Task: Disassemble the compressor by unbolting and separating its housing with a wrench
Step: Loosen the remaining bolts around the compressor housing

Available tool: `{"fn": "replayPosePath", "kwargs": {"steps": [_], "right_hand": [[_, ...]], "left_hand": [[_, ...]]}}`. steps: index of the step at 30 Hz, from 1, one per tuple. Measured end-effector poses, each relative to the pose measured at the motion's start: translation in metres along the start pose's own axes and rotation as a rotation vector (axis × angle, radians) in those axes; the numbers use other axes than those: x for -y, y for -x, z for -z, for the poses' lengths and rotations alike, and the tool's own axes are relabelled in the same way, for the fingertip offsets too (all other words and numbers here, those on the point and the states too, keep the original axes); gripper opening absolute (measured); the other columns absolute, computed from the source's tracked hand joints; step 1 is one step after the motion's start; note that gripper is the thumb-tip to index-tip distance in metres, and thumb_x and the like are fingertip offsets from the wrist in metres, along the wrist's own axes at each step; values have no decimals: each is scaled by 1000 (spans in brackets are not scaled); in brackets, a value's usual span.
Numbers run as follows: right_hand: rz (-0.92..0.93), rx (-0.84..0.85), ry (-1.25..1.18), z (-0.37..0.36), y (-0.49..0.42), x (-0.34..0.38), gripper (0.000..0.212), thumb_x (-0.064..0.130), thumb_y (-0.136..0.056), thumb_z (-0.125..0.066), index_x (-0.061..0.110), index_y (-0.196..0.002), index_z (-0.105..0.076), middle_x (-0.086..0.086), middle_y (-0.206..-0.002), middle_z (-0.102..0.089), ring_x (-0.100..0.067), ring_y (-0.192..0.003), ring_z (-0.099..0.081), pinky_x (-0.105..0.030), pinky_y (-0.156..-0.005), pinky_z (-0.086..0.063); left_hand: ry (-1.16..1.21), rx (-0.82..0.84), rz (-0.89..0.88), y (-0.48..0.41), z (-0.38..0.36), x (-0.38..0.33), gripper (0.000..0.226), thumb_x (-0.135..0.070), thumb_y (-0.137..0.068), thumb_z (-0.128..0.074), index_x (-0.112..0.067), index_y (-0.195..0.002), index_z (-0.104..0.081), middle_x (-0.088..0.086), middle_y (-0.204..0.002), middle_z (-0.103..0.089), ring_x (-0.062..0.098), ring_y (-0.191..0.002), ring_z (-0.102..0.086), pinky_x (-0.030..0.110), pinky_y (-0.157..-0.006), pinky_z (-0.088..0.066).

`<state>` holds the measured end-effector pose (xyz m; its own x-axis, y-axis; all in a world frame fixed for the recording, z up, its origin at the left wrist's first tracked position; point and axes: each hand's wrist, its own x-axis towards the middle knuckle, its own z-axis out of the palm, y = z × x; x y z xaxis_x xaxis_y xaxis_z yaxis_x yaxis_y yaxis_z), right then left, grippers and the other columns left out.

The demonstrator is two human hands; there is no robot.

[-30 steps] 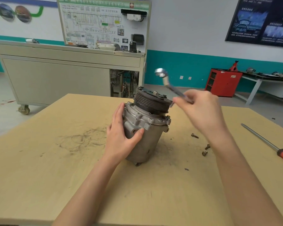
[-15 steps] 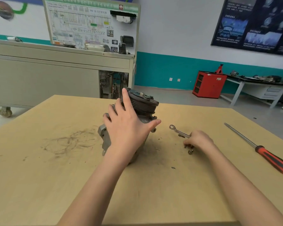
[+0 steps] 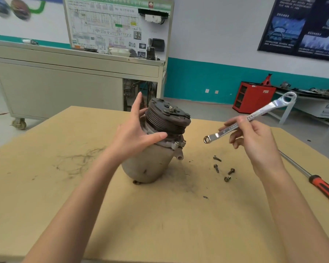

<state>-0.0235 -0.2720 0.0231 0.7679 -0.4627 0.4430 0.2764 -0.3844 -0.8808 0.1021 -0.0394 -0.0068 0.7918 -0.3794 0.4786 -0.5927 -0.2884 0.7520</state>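
Left hand lies with straight, open fingers against the compressor, thumb stretched under the pulley. It seems to be bracing the compressor, which leans on the surface rather than sitting square. The housing stands right at the palm, pulley end up. Outside the right wrist a screwdriver lies untouched. Right hand grips the wrench mid-shank with curled fingers. The lower ring end points toward the compressor's flange, probably to line up on a bolt there. Four loose bolts sit just below that hand, within reach and apart from the housing.
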Motion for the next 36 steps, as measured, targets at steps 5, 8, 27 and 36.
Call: {"fn": "replayPosePath", "kwargs": {"steps": [5, 8, 27, 36], "right_hand": [[103, 91, -246, -13, 26, 13, 29, 29, -98, -40, 14, -88, -64, -7, -93, -73, -21, -71, -69, -23, -60, -55], [154, 145, -342, -27, 36, 11, 31, 32, -91, -42, 10, -92, -65, -8, -98, -71, -24, -75, -70, -25, -65, -56], [1022, -89, 713, -90, 76, -11, 19, 6, -89, -59, -6, -98, -70, -19, -101, -70, -27, -87, -70, -33, -71, -58], [948, -146, 793, -110, 74, 5, 15, 8, -91, -58, -1, -93, -70, -12, -85, -68, -27, -70, -65, -35, -60, -55]], "left_hand": [[114, 134, -3, -10, 14, 11, 120, -41, -62, -75, -31, -153, 2, -5, -142, -41, 8, -137, -37, 17, -106, -31], [115, 66, -11, -9, 14, 15, 117, -46, -62, -73, -28, -154, -2, -7, -149, -34, 13, -139, -32, 25, -106, -30], [141, -277, -6, 22, -14, 24, 85, -55, -73, -58, -26, -148, -29, -6, -137, -52, 4, -121, -52, 19, -101, -40], [129, -300, -36, 19, -15, 31, 84, -52, -74, -59, -22, -147, -30, -12, -129, -52, -22, -104, -48, 0, -86, -37]]}}
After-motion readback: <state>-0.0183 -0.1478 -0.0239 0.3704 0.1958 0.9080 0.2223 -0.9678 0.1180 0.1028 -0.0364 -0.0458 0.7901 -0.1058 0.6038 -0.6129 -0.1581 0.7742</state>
